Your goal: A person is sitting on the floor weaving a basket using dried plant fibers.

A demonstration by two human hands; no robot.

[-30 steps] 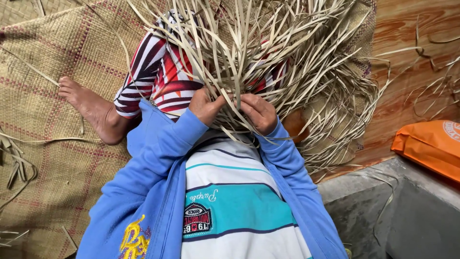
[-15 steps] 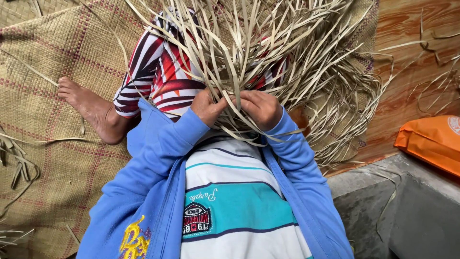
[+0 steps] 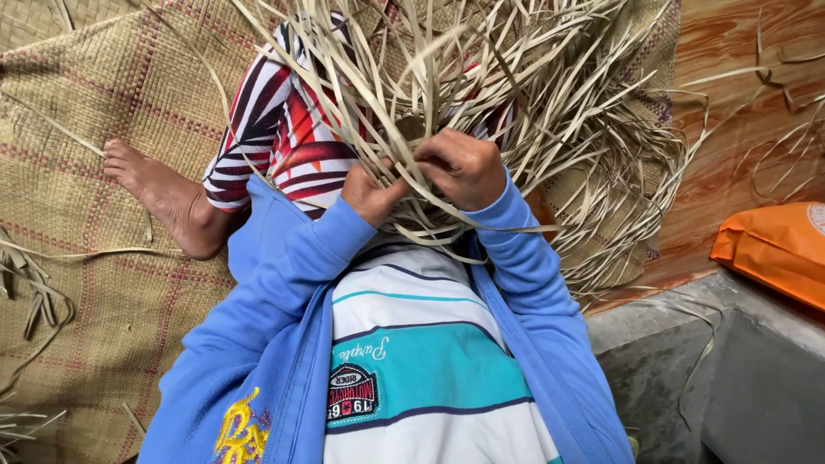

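Woven floor mat (image 3: 103, 129) under you: your left hand (image 3: 371, 194) and right hand (image 3: 464, 167), side by side, are both closed on dry leaf strips (image 3: 516, 94) that fan up and away toward the mat's far edge.

Orange package (image 3: 773, 249): a soft, flat plastic pack at the right edge of the view, partly cut off by the frame. It lies tilted on the grey concrete ledge (image 3: 670, 344), beside the reddish wooden floor (image 3: 739, 129). Its surface is plain orange, with a small pale round mark at the upper right corner. Chest patch (image 3: 354, 395): a shield-shaped sewn label, dark with red and white, on the teal band of the striped shirt (image 3: 430, 361). No signs or screens appear.
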